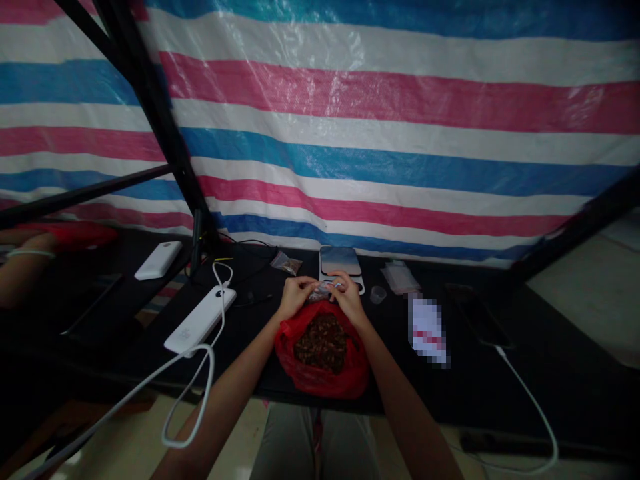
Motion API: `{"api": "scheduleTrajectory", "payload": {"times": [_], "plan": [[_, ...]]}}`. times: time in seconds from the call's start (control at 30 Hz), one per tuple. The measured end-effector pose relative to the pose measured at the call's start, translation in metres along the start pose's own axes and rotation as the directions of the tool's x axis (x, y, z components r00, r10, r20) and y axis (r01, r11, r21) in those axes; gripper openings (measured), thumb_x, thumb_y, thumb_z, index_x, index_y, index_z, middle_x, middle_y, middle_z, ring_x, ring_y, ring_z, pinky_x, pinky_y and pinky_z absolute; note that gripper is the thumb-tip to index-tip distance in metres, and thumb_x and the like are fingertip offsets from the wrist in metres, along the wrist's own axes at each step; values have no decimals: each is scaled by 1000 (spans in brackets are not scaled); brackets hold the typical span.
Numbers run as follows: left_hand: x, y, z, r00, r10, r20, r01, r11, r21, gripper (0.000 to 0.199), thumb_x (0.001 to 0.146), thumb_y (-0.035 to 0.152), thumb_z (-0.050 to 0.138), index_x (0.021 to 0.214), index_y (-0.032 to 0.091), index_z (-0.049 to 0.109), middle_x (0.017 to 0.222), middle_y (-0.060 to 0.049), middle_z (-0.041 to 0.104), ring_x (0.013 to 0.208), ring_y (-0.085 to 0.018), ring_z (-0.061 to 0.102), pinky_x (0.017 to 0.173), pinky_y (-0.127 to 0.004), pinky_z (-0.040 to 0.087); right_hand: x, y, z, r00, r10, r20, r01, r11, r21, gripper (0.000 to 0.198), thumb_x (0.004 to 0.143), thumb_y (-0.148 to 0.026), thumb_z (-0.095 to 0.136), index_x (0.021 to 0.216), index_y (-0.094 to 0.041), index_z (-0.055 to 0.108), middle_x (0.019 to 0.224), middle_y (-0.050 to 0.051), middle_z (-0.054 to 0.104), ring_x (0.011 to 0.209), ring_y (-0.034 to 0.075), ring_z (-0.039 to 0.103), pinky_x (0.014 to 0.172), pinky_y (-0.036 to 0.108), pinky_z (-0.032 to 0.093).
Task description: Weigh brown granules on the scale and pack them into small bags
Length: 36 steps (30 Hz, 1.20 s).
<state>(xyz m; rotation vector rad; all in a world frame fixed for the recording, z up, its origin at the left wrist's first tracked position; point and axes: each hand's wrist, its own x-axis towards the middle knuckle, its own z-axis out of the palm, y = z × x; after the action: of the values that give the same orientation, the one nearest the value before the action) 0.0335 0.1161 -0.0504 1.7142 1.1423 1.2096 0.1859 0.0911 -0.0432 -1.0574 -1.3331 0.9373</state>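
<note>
Between my two hands is a small clear plastic bag [320, 291], its edges pinched by the fingers of my left hand [296, 295] and my right hand [347, 298]. What the little bag holds is too small to make out. Just below, nearer my body, a red plastic bag [295, 375] stands with its mouth spread, full of brown dried bits [324, 342]. Directly beyond my fingers sits a small scale [340, 261] with a shiny flat top. To the right of my right hand is a small clear cup [379, 294].
A filled clear bag [287, 264] lies back left; flat clear bags [401, 277] lie right. A white power bank [200, 321] trails a looping cable. Far right is a phone [480, 317] on a cable. Another person's arm [25, 270] is at far left, near a second white power bank [159, 260].
</note>
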Motion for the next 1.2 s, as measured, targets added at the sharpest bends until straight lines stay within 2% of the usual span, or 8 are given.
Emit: {"api": "scheduleTrajectory", "payload": {"times": [0.2,0.33,0.5,0.63,0.77,0.87,1.0,1.2], "plan": [[-1,1,1,1000,-14,-3,14,1000,20,33,69,42,59,74,11,69,65,-6,67,53,-13,55,51,-20,40,0,-2,1,999,23,-40,-24,999,-23,22,67,-31,58,85,-20,53,59,-7,47,33,5,42,31,17,27],[-1,2,0,1000,-23,-3,23,1000,10,34,70,43,57,75,11,68,67,-6,67,52,-12,54,49,-20,40,0,0,-2,999,3,-51,-10,991,-131,30,67,-35,59,93,-22,52,69,-4,56,41,7,49,38,18,35],[-5,6,-4,998,48,41,-52,994,96,33,71,42,56,78,12,68,71,-6,67,58,-13,56,53,-20,40,-3,0,-4,999,-36,-6,33,957,-289,28,69,-35,57,94,-24,54,78,-2,62,49,10,54,46,20,42],[-6,7,-4,995,80,60,-89,984,156,31,72,41,56,78,13,69,71,-6,67,57,-13,55,53,-21,39,-4,0,0,998,-55,-14,49,956,-288,22,67,-34,58,87,-23,56,74,-2,61,47,9,52,45,20,40],[-5,7,-3,995,86,57,-95,980,173,29,72,40,57,76,14,69,69,-5,68,56,-13,55,54,-21,40,-4,0,4,999,-36,-13,33,983,-183,16,68,-34,58,74,-20,52,68,-2,56,42,8,50,38,18,35],[-4,5,-2,999,33,27,-36,993,109,29,70,40,58,74,13,69,66,-5,67,54,-12,55,53,-21,40,-4,-1,4,1000,-10,-18,8,993,-119,17,68,-35,58,75,-20,51,67,-2,56,38,7,48,34,18,33],[-2,4,-2,998,-62,9,63,997,-50,31,71,39,57,76,11,69,61,-4,65,45,-10,49,46,-20,37,-2,-1,1,996,-9,-86,-5,987,-158,25,65,-37,61,83,-21,53,64,-2,60,37,8,49,35,19,35],[0,5,-2,998,-62,6,62,990,-124,30,72,37,56,77,10,69,50,0,58,39,-7,41,42,-19,32,2,1,-2,989,-13,-150,-13,985,-173,23,65,-37,61,79,-20,54,59,-2,61,39,10,50,38,20,37]]}}
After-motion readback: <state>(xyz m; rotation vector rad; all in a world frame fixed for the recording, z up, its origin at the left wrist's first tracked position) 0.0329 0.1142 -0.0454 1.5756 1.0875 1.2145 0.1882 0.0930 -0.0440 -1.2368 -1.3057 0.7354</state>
